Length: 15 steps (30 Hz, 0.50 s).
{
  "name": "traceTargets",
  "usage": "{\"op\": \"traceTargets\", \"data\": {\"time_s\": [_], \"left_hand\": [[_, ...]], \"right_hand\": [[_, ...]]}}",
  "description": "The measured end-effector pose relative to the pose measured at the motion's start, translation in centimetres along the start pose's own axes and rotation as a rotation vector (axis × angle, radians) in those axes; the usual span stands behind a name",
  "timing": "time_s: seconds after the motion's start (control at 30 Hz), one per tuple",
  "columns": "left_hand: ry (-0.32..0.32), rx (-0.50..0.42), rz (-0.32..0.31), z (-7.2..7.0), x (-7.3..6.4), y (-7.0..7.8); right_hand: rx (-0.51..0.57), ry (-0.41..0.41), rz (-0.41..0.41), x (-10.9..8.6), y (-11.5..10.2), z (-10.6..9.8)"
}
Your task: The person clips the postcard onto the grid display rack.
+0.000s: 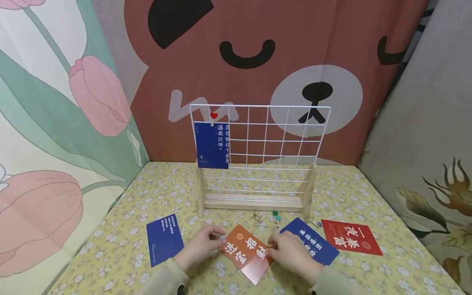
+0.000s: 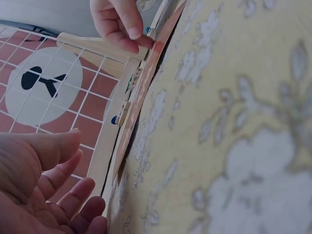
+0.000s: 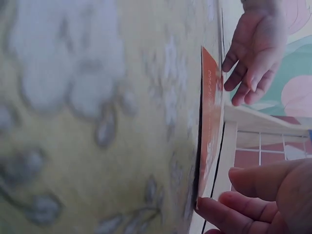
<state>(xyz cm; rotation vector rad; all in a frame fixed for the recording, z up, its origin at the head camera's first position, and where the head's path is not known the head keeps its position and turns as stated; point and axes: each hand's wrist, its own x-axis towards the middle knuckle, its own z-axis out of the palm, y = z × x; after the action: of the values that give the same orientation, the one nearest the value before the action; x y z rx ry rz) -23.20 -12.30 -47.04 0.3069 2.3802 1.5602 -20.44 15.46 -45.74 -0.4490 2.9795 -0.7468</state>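
In the head view, the left hand [image 1: 202, 244] is loosely spread, its fingertips at the left corner of an orange card [image 1: 245, 256] with white characters, which lies on the flower-patterned tabletop [image 1: 121, 250] between the two hands. The right hand [image 1: 293, 252], bent at the fingers, has its fingertips at the card's right corner. Left of the left hand lies a dark blue card [image 1: 164, 241]; just beyond the right hand, partly covered by it, is another blue card [image 1: 311, 239], and farther right of that hand a red card [image 1: 352, 237]. Ahead of both hands are small clips [image 1: 257, 217], and behind them stands a white wire rack on a wooden base [image 1: 254, 203], with a blue card hung by a red heart clip [image 1: 214, 116] on its left part. In the left wrist view, the near left hand has its fingers relaxed and apart beside the orange card, while the right hand's fingertips meet the card's far end. In the right wrist view, the right hand's thumb stands away from its index finger, which touches the card's near corner; the left hand is loosely open by the opposite end.
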Motion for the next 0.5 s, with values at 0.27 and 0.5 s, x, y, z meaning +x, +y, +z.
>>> {"op": "traceTargets", "data": {"time_s": [0.27, 0.5], "left_hand": [[0.012, 0.002, -0.015, -0.2, 0.0, 0.0], [0.055, -0.020, -0.032, -0.8, 0.1, -0.2]], "right_hand": [[0.070, -0.037, -0.052, 0.3, -1.0, -0.5], [0.343, -0.081, 0.074, 3.8, -2.1, 0.4]]}}
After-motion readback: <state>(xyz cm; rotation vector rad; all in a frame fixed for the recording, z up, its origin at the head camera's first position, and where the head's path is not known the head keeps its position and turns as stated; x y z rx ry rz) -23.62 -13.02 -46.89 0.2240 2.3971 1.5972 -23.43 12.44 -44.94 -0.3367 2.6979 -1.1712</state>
